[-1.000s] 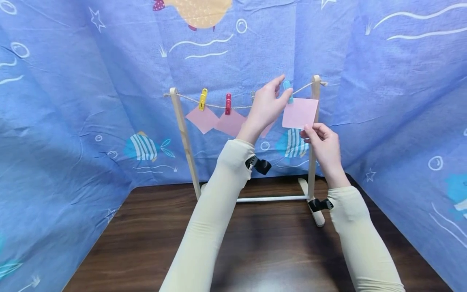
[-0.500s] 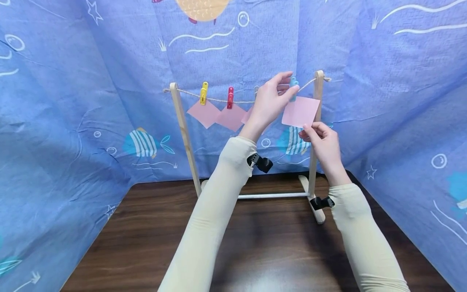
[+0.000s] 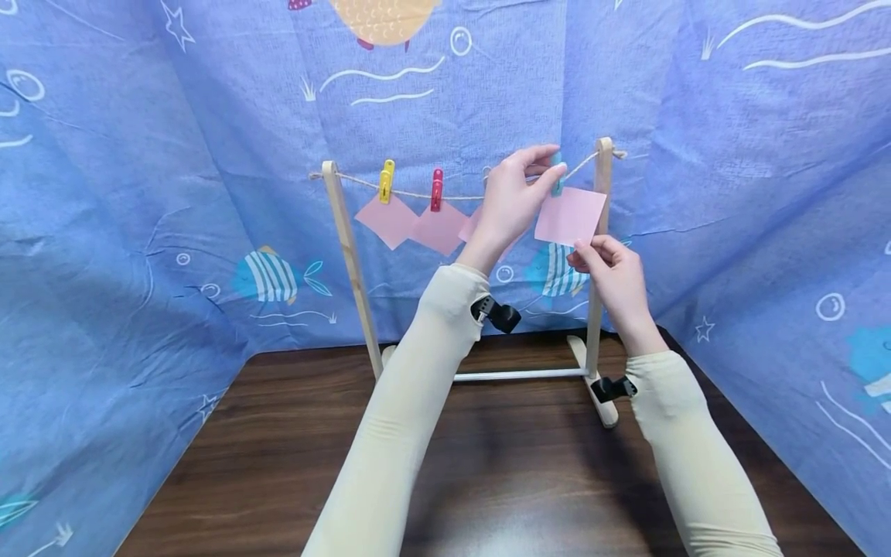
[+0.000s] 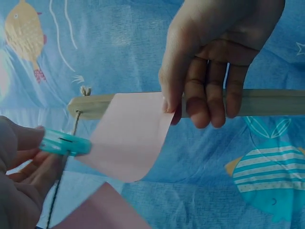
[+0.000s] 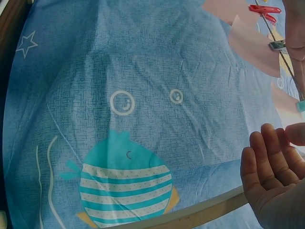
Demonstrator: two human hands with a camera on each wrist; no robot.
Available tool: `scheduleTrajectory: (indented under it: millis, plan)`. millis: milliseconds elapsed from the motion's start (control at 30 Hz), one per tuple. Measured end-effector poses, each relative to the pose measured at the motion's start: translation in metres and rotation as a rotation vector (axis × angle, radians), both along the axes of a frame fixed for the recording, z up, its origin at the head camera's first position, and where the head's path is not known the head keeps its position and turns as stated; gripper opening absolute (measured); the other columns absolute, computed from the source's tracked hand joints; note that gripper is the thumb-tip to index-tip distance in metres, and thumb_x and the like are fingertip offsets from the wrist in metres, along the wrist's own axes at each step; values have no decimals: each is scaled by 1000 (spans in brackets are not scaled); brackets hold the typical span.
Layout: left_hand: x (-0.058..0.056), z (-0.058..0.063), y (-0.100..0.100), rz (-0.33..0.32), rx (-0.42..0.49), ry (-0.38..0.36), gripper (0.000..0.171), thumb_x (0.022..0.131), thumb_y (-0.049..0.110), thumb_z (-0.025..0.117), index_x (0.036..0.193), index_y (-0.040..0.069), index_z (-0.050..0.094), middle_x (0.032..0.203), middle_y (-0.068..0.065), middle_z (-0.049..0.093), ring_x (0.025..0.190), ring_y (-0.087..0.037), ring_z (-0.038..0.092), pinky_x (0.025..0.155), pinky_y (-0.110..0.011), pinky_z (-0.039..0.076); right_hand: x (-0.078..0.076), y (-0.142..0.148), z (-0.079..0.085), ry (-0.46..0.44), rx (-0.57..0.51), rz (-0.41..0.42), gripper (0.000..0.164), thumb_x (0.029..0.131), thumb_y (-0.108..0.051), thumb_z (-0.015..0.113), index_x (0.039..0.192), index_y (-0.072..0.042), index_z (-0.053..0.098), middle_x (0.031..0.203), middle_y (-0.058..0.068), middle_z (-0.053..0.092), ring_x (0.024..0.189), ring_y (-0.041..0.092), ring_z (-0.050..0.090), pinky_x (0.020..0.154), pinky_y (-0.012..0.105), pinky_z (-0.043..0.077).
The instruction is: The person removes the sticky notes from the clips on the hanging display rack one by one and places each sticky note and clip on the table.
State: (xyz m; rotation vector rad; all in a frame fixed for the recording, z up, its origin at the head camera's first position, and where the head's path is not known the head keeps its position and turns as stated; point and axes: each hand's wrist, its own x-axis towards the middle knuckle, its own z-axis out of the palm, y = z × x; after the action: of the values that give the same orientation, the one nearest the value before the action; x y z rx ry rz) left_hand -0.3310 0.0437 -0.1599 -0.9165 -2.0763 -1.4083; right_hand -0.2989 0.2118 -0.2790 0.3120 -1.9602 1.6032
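While the right hand [image 3: 614, 282] pinches it near its lower right corner, a pink square of paper [image 3: 570, 216] hangs close to the right end of the cord [image 3: 582, 165], its upper left corner at the blue clothespin [image 3: 558, 182]. The left hand [image 3: 513, 193] has that clothespin between thumb and fingertips. From the left wrist, the clothespin is seen lying across the cord, its far end meeting the paper's edge; whether it bites the sheet, I cannot tell. That view also shows the square curving and the right hand's other three fingers hanging loosely bent, apart from the paper.

Farther left, the yellow clothespin [image 3: 386, 184] and the red clothespin [image 3: 436, 190] each sit on the cord with a pink sheet below. Next along is a metal clip [image 5: 277, 45] with another sheet beneath, plain in the right wrist view but mostly covered by the left hand in the head view. Only the head view takes in both wooden posts [image 3: 351, 263], the white rod [image 3: 518, 375] and the dark tabletop [image 3: 278, 449]. Behind everything hangs a blue cloth [image 3: 230, 131] printed with fish.
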Motion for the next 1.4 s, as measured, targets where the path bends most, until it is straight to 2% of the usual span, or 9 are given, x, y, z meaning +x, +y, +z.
scheduleTrajectory:
  millis: [200, 367, 667, 900, 1000, 1133, 1267, 1400]
  plan:
    - [-1, -3, 3, 32, 98, 98, 29, 101, 13, 63, 126, 0, 68, 114, -10, 67, 106, -10, 66, 87, -11, 50, -1, -2, 0, 16, -9, 11, 36, 101, -30, 64, 110, 5, 67, 84, -10, 71, 83, 6, 69, 82, 19, 53]
    - [-2, -3, 3, 33, 201, 140, 26, 100, 10, 63, 123, -1, 69, 111, -10, 68, 105, -9, 67, 86, -13, 51, -1, -4, 0, 23, -11, 14, 35, 101, -30, 64, 108, 4, 67, 84, -10, 71, 83, 6, 69, 81, 19, 53]
    - [1, -2, 1, 42, 317, 181, 23, 100, 10, 64, 120, -1, 70, 105, -9, 67, 104, -9, 68, 85, -14, 52, 1, -5, 0, 12, 3, 9, 37, 101, -31, 63, 111, 4, 67, 85, -10, 71, 84, 6, 69, 82, 20, 53]
    - [5, -2, -3, 29, 347, 187, 23, 98, 9, 66, 119, -1, 71, 104, -7, 67, 103, -11, 69, 85, -15, 53, 3, -1, 0, -31, -4, 12, 31, 101, -33, 63, 111, -5, 69, 88, -9, 72, 87, 9, 69, 86, 23, 52]
    - [7, 1, -12, 43, 349, 186, 25, 98, 8, 67, 120, -1, 71, 106, -10, 67, 102, -11, 69, 85, -16, 54, 4, 1, -1, -43, -1, 16, 25, 101, -34, 63, 107, -11, 69, 89, -9, 72, 89, 11, 69, 86, 23, 52]
    - [13, 8, -30, 45, 398, 201, 26, 96, 6, 69, 121, -2, 70, 106, -11, 66, 102, -12, 68, 84, -20, 55, 5, 5, -1, -23, -24, 15, 25, 101, -31, 63, 106, -7, 69, 86, -10, 72, 86, 11, 69, 84, 21, 52]
    - [18, 16, -57, 21, 468, 237, 28, 95, 4, 70, 121, -5, 69, 105, -11, 65, 103, -15, 68, 87, -26, 56, 7, 11, 0, -3, -41, -7, 28, 100, -30, 64, 107, -3, 69, 84, -11, 72, 84, 10, 69, 82, 20, 53]
    - [23, 23, -88, 32, 510, 230, 31, 94, 4, 71, 122, -6, 68, 106, -10, 65, 104, -17, 66, 90, -28, 56, 9, 18, -1, -1, -38, -38, 34, 100, -32, 65, 109, 0, 68, 84, -13, 73, 83, 8, 69, 82, 20, 52]
